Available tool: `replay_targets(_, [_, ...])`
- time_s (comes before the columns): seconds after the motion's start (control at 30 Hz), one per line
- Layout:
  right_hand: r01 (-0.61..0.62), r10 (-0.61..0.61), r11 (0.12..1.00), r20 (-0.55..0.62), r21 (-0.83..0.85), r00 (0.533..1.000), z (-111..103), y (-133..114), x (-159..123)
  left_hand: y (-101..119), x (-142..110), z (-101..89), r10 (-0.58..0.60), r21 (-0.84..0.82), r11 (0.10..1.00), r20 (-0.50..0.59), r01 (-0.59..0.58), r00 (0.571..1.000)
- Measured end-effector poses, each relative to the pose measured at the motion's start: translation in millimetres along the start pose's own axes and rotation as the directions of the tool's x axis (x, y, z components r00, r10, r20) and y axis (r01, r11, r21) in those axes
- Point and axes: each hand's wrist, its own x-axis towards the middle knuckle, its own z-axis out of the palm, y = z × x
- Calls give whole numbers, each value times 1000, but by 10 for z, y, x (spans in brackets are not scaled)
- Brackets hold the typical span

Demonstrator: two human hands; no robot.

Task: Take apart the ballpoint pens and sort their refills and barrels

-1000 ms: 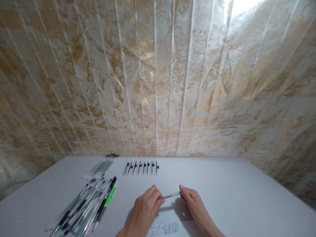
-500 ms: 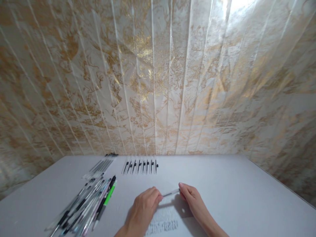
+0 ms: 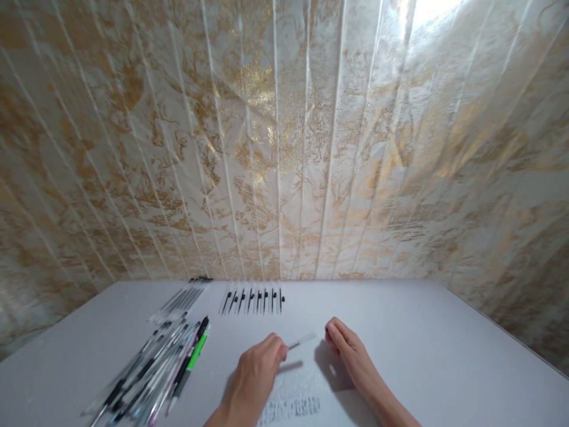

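My left hand (image 3: 259,369) is closed around one end of a slim clear pen (image 3: 303,341), above the table. The pen's see-through end points up and to the right, with a dark stretch near my fingers. To the right, my right hand (image 3: 345,342) is closed, thumb against fingers. A small dark piece (image 3: 328,328) shows at its fingertips, too small to name surely. The two hands are apart. Below them lies a sheet of paper (image 3: 293,391) with rows of dark marks, partly hidden by my left hand.
A pile of pens (image 3: 151,373), one bright green, lies on the left of the white table (image 3: 427,344). Behind it are several thin refills (image 3: 182,299). Clear tubes with black parts (image 3: 253,301) form a row at the back, near a gold-patterned sheet (image 3: 284,178).
My right hand has come off the pen's right end and moved slightly up and right. The left hand has drawn a little left, still with the pen.
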Motion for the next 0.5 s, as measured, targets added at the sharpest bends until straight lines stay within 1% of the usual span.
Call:
replay_targets(0.03, [-43,43,992,0,117,999,7,-22,-5,-5,3,6,-31,-11,999,-1,31,1000])
replay_targets(0.07, [-104,103,965,15,240,995,27,-43,-16,-6,3,17,-57,-26,998,-2,57,998])
replay_targets(0.13, [-239,220,870,94,432,971,102,-77,-53,-1,-5,44,-72,-63,996,-6,71,997])
replay_targets(0.17, [-288,253,829,138,479,958,150,-85,-75,4,-13,58,-58,-76,995,-6,57,998])
replay_targets(0.2, [-316,264,809,173,496,949,200,-86,-96,9,-21,69,-33,-86,996,-5,32,999])
replay_targets(0.27, [-318,251,814,198,487,947,285,-64,-128,15,-37,80,22,-100,995,-6,-22,1000])
replay_targets(0.37, [-281,229,852,167,443,959,346,-2,-140,16,-48,56,71,-155,985,-22,-73,997])
replay_targets(0.43, [-259,222,867,136,426,966,345,35,-131,20,-44,20,67,-198,977,-40,-74,997])
replay_targets(0.5, [-249,223,863,111,441,969,329,56,-118,28,-36,-15,32,-235,971,-54,-43,998])
